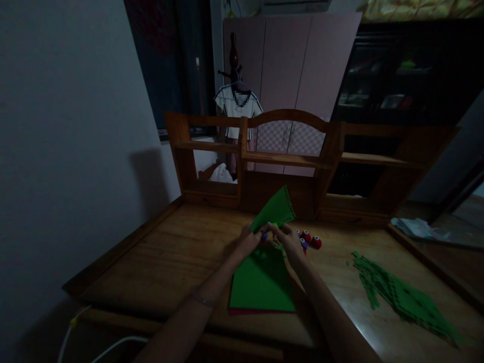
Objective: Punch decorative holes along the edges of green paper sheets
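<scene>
My left hand (pixel 252 239) is closed on a green sheet (pixel 271 207) that slants upward, with small dark holes or notches along its far and right edges. A small purple thing (pixel 264 236) shows at its fingertips; its kind is unclear. The fingers of my right hand (pixel 290 241) are pinched at the sheet's lower right edge, close to the left fingertips. Beneath both hands lies a flat green sheet (pixel 262 282) over a red one (pixel 260 311), with green scraps (pixel 260 254) on top. Beside my right hand sit several small rounded red (pixel 316 242) and purple (pixel 303 243) things with white-ringed tops.
On the right of the wooden table (pixel 181 252) lies a pile of perforated green strips (pixel 401 292). A wooden shelf unit (pixel 287 160) runs along the back edge. Plastic wrapping (pixel 416 228) lies beyond the right rim. A white cable (pixel 117 345) hangs at the front left.
</scene>
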Motion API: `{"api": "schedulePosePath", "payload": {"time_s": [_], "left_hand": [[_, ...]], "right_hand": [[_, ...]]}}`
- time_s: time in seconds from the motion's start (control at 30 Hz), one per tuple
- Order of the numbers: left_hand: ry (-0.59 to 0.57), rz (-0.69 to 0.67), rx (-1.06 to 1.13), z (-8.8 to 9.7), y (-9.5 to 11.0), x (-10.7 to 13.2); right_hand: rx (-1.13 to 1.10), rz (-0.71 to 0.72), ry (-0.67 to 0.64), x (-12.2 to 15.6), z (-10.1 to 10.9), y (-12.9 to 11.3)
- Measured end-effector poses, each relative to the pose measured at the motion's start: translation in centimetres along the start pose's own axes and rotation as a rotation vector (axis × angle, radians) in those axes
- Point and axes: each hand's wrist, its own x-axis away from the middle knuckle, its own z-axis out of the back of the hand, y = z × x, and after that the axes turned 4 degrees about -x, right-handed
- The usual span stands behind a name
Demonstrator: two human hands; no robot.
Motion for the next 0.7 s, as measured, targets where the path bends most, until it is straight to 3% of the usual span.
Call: {"api": "schedulePosePath", "payload": {"time_s": [0.3, 0.7], "left_hand": [[0.025, -0.112, -0.056, -1.1, -1.6, -0.2], [-0.073, -0.099, 0.043, -0.6, -0.9, 0.3]], "right_hand": [[-0.027, -0.062, 0.032, 0.1, 0.1, -0.4], [0.048, -0.089, -0.024, -0.4, 0.5, 0.7]]}}
